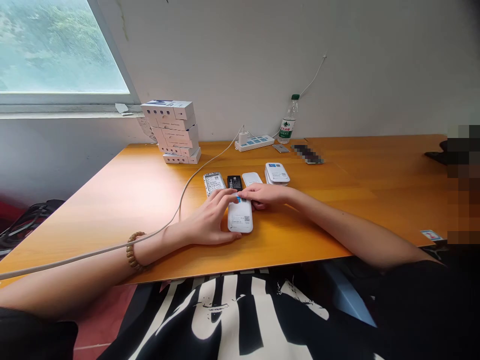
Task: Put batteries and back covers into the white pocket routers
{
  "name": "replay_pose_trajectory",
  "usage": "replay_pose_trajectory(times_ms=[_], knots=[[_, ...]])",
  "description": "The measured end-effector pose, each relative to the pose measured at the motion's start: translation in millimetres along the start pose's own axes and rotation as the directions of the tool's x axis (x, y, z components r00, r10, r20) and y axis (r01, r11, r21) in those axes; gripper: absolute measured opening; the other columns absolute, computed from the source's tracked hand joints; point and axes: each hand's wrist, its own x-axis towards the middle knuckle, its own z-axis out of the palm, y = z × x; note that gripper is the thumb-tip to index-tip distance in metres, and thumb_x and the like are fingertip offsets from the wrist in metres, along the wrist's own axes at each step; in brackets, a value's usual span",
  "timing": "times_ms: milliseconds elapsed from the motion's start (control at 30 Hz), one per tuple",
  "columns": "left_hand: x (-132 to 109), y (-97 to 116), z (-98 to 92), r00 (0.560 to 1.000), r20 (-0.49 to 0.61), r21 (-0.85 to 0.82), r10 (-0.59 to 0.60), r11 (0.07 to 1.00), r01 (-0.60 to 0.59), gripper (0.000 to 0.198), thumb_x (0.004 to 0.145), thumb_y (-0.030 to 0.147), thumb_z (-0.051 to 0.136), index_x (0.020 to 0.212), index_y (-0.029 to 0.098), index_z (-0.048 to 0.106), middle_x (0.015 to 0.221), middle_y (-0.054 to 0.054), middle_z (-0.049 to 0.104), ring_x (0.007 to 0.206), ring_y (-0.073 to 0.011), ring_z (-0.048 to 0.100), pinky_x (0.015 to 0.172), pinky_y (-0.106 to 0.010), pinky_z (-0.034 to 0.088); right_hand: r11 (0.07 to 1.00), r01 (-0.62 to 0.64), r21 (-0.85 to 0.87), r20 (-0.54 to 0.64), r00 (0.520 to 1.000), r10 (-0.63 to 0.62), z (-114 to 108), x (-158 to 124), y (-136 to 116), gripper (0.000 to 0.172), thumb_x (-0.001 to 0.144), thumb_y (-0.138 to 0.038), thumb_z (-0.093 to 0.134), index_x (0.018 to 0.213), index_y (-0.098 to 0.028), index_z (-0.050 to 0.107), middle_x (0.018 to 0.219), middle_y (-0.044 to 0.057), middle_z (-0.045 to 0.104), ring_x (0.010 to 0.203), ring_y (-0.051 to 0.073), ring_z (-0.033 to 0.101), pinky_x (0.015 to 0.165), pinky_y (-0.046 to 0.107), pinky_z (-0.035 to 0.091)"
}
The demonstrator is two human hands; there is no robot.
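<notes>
A white rounded device [240,220], flat and palm-sized like a pocket Wi-Fi unit, lies on the table with a printed label and a square code facing up. My left hand [212,220] holds it from the left, thumb at the near edge and fingers at the far end. The fingers of my right hand [264,194] are pinched at its far edge, touching the left fingertips. Just beyond are an opened device body [213,183], a black battery [235,182] and a plain white cover [252,178]. To the right sit stacked white devices [277,173].
White boxes [174,135] form a stack at the back left. A cable [187,182] crosses over my left forearm from a power strip [255,143]. A water bottle [287,122] and a phone [307,154] are near the wall. The wooden table [150,200] ends close to me.
</notes>
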Motion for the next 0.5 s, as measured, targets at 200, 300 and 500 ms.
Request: replay_pose_trajectory(times_ms=[200, 300, 500], knots=[[0.6, 0.8, -1.3, 0.993, -0.109, 0.023, 0.042, 0.999, -0.040, 0.061, 0.079, 0.047, 0.083, 0.122, 0.025, 0.046, 0.156, -0.020, 0.048, 0.147, -0.0410, 0.043, 0.115, -0.065, 0.046, 0.930, 0.173, 0.323, -0.057, 0.985, -0.164, 4.7, 8.8, 11.1, 0.057, 0.088, -0.073, 0.070, 0.076, -0.019, 0.056, 0.050, -0.009, 0.040, 0.041, 0.007, 0.031, 0.039, 0.022, 0.022], [0.6, 0.8, -0.7, 0.991, -0.119, 0.062, 0.066, 0.996, -0.059, 0.058, 0.079, 0.045, 0.084, 0.119, 0.025, 0.047, 0.157, -0.020, 0.047, 0.147, -0.0411, 0.042, 0.116, -0.065, 0.045, 0.915, 0.249, 0.316, -0.114, 0.968, -0.224, 6.0, 10.5, 10.9, 0.058, 0.084, -0.072, 0.074, 0.076, -0.016, 0.061, 0.052, -0.008, 0.042, 0.042, 0.007, 0.033, 0.038, 0.022, 0.021], [0.2, -4.5, 1.2, 0.992, -0.127, -0.108, 0.024, 0.993, -0.038, 0.080, 0.077, 0.051, 0.089, 0.136, 0.027, 0.041, 0.160, -0.020, 0.040, 0.148, -0.0403, 0.043, 0.117, -0.061, 0.045, 0.908, 0.302, 0.291, -0.142, 0.952, -0.271, 5.3, 9.0, 8.5, 0.058, 0.084, -0.070, 0.076, 0.075, -0.015, 0.064, 0.051, -0.007, 0.044, 0.043, 0.007, 0.037, 0.038, 0.021, 0.023]])
